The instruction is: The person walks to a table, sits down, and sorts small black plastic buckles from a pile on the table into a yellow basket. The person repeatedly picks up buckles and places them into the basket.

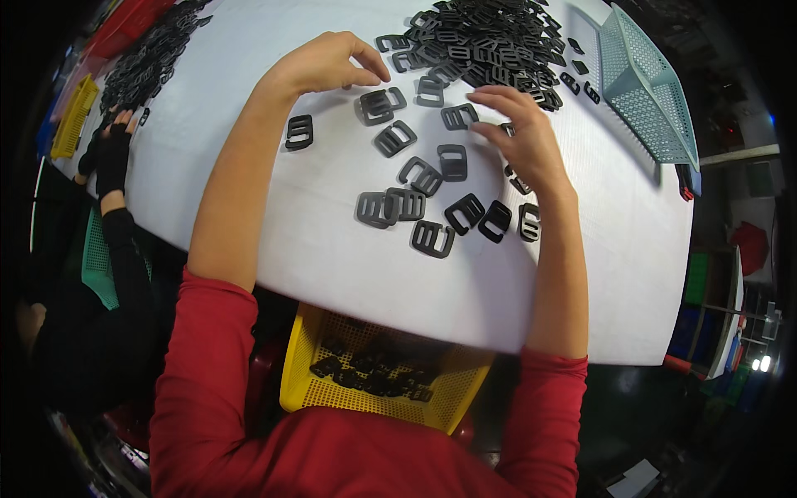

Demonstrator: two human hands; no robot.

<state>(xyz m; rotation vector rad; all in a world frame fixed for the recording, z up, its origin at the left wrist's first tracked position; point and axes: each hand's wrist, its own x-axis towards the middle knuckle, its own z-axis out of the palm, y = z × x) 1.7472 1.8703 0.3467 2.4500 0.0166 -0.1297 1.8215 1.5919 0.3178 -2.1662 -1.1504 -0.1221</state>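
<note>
White tabletop (349, 274) filling most of the view, edges bending toward the rim, dark room around it.

Far left: another person's gloved hand (110, 153) resting at the tabletop edge, near a yellow crate (73, 116) and a second heap of black parts (149, 58). A red bin (129, 23) sitting behind that heap.

Left of centre: one buckle (299, 132) lying alone, apart from the rest. Left hand (328, 62) reaching in from the lower edge, red sleeve pushed up; fingers curling narrow, thumb and forefinger pinching toward the stacked buckles (380, 104) just below them. Whether the fingertips are gripping or only touching, cannot tell.

Centre: loose buckles (423, 203) lying scattered flat on the tabletop between the two forearms, some overlapping, some apart. Behind them, a big pile (490, 41) of the same black buckles spreading to the far edge. Below the tabletop, at the person's lap, a yellow basket (303, 365) holding more black pieces.

Right of centre: right hand (523, 137) lying palm down, fingers spread and slightly bent, covering a few buckles by the pile's near edge; not closing on any one that shows.

Far right: a pale blue basket (652, 91) lying tipped on its side on the tabletop.
</note>
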